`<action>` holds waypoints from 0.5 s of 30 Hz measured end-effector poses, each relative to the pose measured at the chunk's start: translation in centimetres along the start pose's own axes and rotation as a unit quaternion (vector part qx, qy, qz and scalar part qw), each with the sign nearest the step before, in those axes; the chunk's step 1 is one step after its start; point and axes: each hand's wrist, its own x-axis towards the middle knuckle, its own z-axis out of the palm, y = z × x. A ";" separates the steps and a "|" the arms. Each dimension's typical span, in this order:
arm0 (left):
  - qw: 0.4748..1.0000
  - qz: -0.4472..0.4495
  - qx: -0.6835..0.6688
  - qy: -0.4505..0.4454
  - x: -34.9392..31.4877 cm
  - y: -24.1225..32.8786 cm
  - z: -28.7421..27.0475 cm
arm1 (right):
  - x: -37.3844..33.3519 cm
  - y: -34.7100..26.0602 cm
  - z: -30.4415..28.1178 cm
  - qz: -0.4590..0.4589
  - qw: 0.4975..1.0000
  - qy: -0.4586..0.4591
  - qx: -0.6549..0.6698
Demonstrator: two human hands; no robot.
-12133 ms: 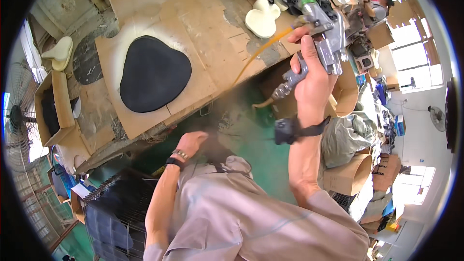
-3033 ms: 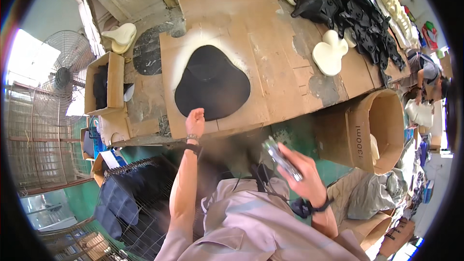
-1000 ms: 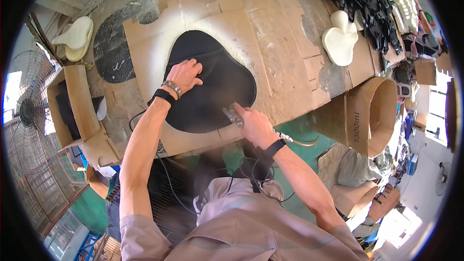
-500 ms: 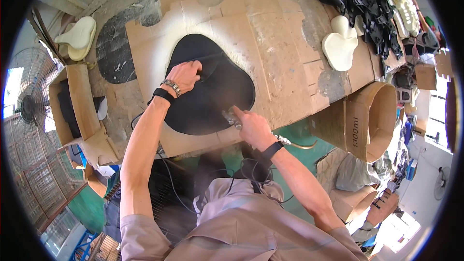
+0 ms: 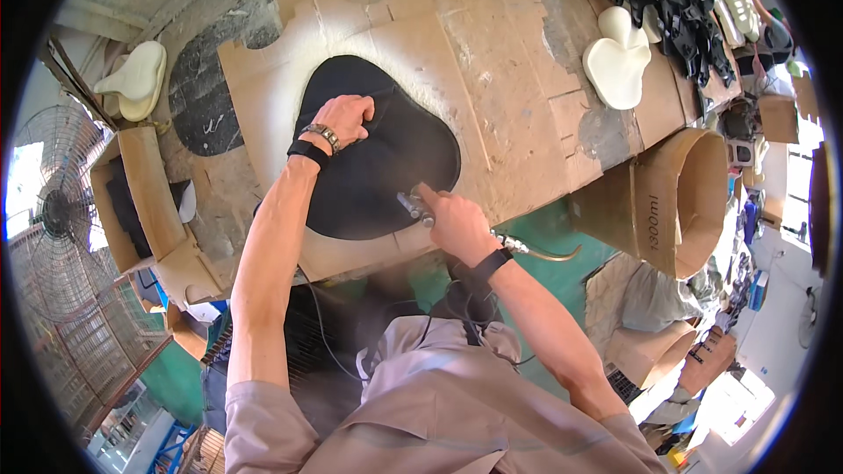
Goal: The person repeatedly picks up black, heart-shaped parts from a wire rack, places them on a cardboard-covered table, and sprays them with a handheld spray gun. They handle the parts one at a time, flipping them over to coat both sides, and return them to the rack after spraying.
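A black, saddle-shaped fabric piece lies flat on cardboard in front of me, its narrow end pointing away. My left hand is closed on its upper part, and a fold in the fabric runs out beside the fingers. In my right hand is a metal spray gun, its head over the fabric's near right part. A hose fitting shows behind that hand. Whether several fabric layers are stacked here, I cannot tell.
Pale overspray rings the fabric on the cardboard sheet. Cream saddle-shaped pads and a pile of black saddle-like parts sit far right. An opened carton stands by the right edge, another box at left, near a fan.
My left hand has shifted slightly farther up the fabric, still closed on it. The spray gun has moved a little to the left. The whole view has shifted slightly.
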 end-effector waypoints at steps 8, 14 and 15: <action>0.996 0.055 0.055 0.050 -0.3 -1.1 0.9 | -0.2 0.1 -0.1 -0.015 1.000 0.019 0.003; 0.998 0.039 -0.017 0.042 -0.4 -1.8 -0.8 | -0.1 0.2 0.0 -0.012 1.000 0.010 -0.004; 0.997 0.049 -0.007 0.051 -0.2 -2.3 -1.4 | 0.0 0.3 0.2 -0.023 0.999 0.022 -0.010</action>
